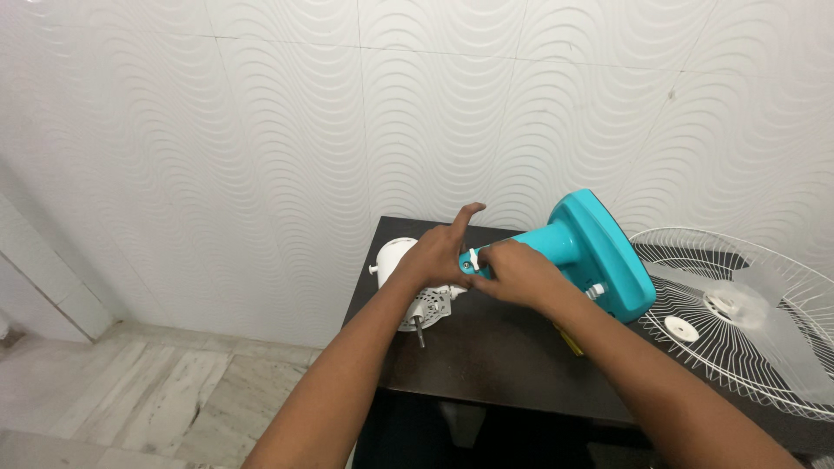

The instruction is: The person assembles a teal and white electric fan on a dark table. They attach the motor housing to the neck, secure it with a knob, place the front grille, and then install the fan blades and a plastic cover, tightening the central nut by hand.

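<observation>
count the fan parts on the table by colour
turquoise: 1, the fan base and neck
white: 3, the motor housing, the wire grille, the round cap
total: 4

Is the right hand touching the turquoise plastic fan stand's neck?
Touching. The head view shows the right hand wrapped around the neck of the turquoise plastic fan stand, no gap visible.

Both hands (486, 265) on teal fan stand (591, 247), perhaps its neck joint.
</observation>
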